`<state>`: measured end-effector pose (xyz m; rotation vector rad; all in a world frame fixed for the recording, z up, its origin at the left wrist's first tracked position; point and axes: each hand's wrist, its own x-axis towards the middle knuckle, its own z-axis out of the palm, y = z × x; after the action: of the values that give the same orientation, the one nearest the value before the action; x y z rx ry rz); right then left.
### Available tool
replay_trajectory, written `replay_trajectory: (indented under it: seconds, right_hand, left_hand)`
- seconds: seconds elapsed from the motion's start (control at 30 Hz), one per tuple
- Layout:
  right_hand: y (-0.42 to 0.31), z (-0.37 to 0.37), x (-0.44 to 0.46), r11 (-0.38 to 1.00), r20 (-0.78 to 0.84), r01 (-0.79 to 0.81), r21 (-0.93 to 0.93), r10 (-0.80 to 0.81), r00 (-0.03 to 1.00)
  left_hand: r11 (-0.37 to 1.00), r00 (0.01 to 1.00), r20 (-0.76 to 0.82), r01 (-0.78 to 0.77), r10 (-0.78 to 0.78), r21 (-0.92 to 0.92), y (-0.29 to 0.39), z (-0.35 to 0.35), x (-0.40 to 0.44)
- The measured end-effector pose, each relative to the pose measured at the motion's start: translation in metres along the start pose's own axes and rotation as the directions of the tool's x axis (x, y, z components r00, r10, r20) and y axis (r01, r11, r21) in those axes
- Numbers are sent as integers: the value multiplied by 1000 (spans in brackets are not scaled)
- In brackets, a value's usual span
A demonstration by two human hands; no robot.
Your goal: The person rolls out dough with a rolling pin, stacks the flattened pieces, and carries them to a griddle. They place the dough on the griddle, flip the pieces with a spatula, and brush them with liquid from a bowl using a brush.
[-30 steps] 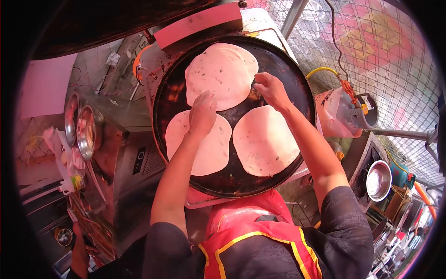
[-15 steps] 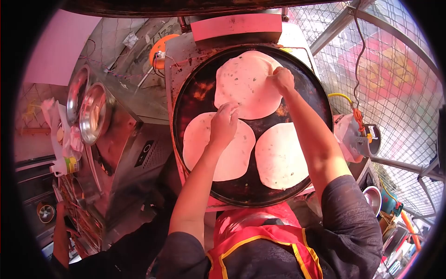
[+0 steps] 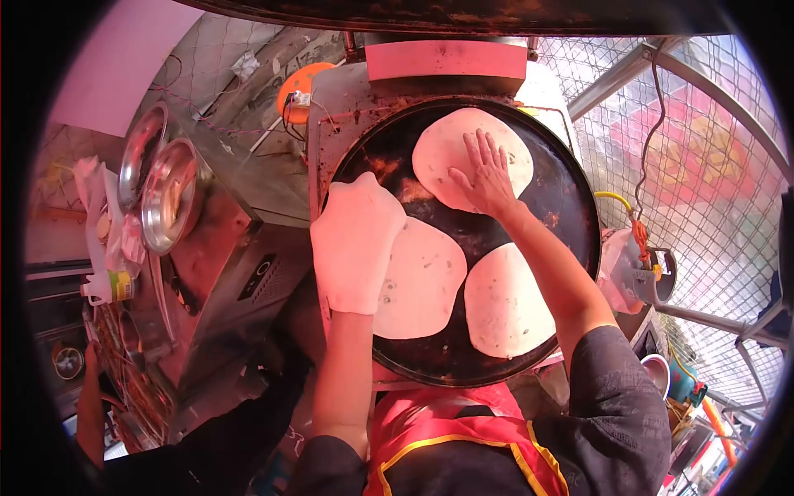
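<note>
Black griddle (image 3: 481, 236): dough (image 3: 356, 240) hides left hand; right hand (image 3: 488, 180) touches flatbread (image 3: 442, 153).

A dark, short-sleeved fabric shirt (image 3: 451, 479), faintly patterned on its right sleeve (image 3: 620, 405); a yellow-edged red apron (image 3: 500, 434).

Two metal bowls (image 3: 154, 217) stand side by side at left, by a steel cabinet (image 3: 217, 304); beyond them I make out a plastic bag (image 3: 93, 186) and a white jug (image 3: 100, 289) with a yellow label. An orange disc (image 3: 307, 80) sits at the far side. At right, my remote view shows a wire fence (image 3: 696, 241), a dangling cord (image 3: 662, 101), a yellow hose (image 3: 614, 196) and, nearer, another metal bowl (image 3: 658, 374).
</note>
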<state>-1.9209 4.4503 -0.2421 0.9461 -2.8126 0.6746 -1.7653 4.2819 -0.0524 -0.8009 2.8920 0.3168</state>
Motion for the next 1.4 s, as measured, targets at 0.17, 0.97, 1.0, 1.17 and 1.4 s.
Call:
replay_trajectory:
  seconds: [0.17,0.97,1.0,1.17,1.4]
  right_hand:
    - [-22,24,14,990,75,5,-140,5,997]
    - [-15,-147,-233,880,-60,-350,321,388,920]
    - [-13,-154,-245,868,-39,-382,319,414,909]
    - [1,-156,-274,849,28,-408,335,424,905]
    - [-3,-110,-214,977,216,-160,143,127,968]
  left_hand:
    - [1000,998,-53,19,-19,9,-33,-16,-36]
    - [166,682,-562,-692,467,-702,104,92,45]
    - [327,738,-474,-652,480,-684,129,130,34]
    - [601,776,-175,-590,606,-539,137,176,-23]
    - [820,828,50,-542,559,-185,11,142,-87]
